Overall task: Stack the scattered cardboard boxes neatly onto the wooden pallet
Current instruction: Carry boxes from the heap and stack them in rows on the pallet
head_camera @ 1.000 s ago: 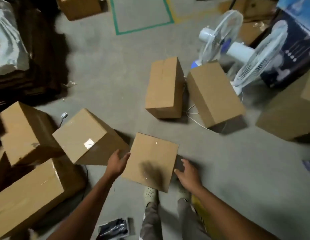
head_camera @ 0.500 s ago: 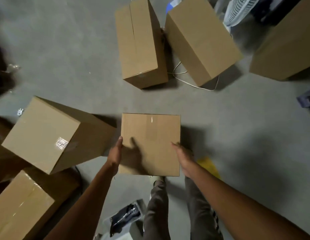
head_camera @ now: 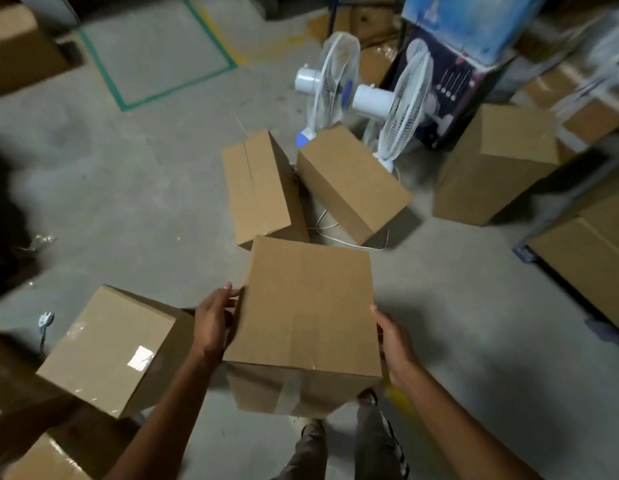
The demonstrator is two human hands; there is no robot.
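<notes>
- one cardboard box (head_camera: 308,306) is in the lower centre of the frame, held off the concrete floor (head_camera: 145,202) between two hands; its broad face points up, and a taped seam shows on the face nearest the camera
- left hand (head_camera: 214,320) lies flat against the box's left side, fingers nearly straight, fingertips reaching the upper edge; it presses rather than wraps
- right hand (head_camera: 394,344) lies flat against the box's right side, fingers stretched along the wall and not curled round it
- seven more plain boxes can be counted; one taped box (head_camera: 110,351) at lower left, just beside the left forearm; one corner box (head_camera: 41,459) at the bottom left edge, partly cut off; two middle boxes (head_camera: 259,188) (head_camera: 349,181) side by side above the held one, nearly touching; one tall box (head_camera: 491,164) at right; one large box (head_camera: 592,258) at the right edge; one dim box (head_camera: 17,43) at upper left
- more brown cartons at the upper right are too blurred to count
- two white fans (head_camera: 332,81) (head_camera: 405,102) stand behind the middle pair, beside a blue printed carton (head_camera: 467,26)
- one white cord (head_camera: 335,237) trails on the floor by the middle boxes; one plug (head_camera: 45,320) lies at left
- one outline of green tape (head_camera: 180,87) marks the floor at upper left
- two shoes (head_camera: 311,429) show below the held box
</notes>
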